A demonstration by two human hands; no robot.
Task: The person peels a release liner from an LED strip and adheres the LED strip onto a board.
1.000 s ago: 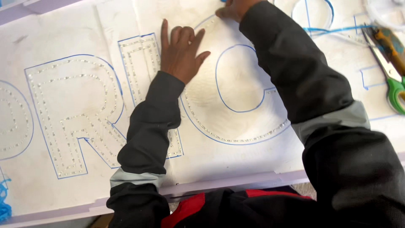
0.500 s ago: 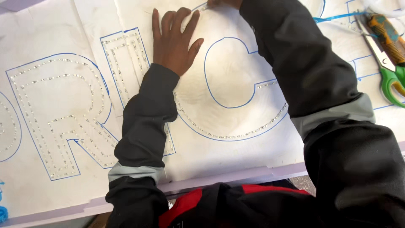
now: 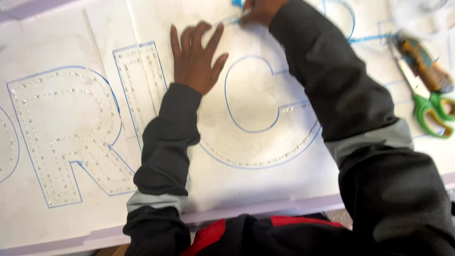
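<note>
A: Item one, left hand (image 3: 196, 59): state?

B: Flat, palm down, fingers spread wide, holding nothing. It presses on the white paper sheet (image 3: 237, 185) just left of the top of the blue-outlined curved letter (image 3: 265, 142), fingertips pointing away from the body

A: Item two, right hand (image 3: 263, 9)?

B: Closed around a slim pen-like tool (image 3: 232, 20). Only the lower part of the hand shows at the top edge, so the exact grip is partly cut off. The tool's long axis runs roughly left to right, tilted a little downward to the left, its tip at the upper arc of the curved letter

A: Which hand lies nearer the tool tip?

B: The right holds it; the left sits just below and left of the tip, near but apart. The worked spot lies up and to the right of the left hand's fingertips

A: Item three, letter surface?

B: Rows of small shiny dots follow the outline along the lower curve and a short stretch at the inner right; the upper arc looks bare. The straight upright letter (image 3: 140, 90) and the large letter (image 3: 66, 132) farther left are dotted all round

A: Remainder?

B: Green-handled scissors (image 3: 429, 111) and a brown-handled tool (image 3: 422, 64), blurred, at the far right, well apart from both hands; a pale lilac board edge (image 3: 284, 206) under the paper
</note>
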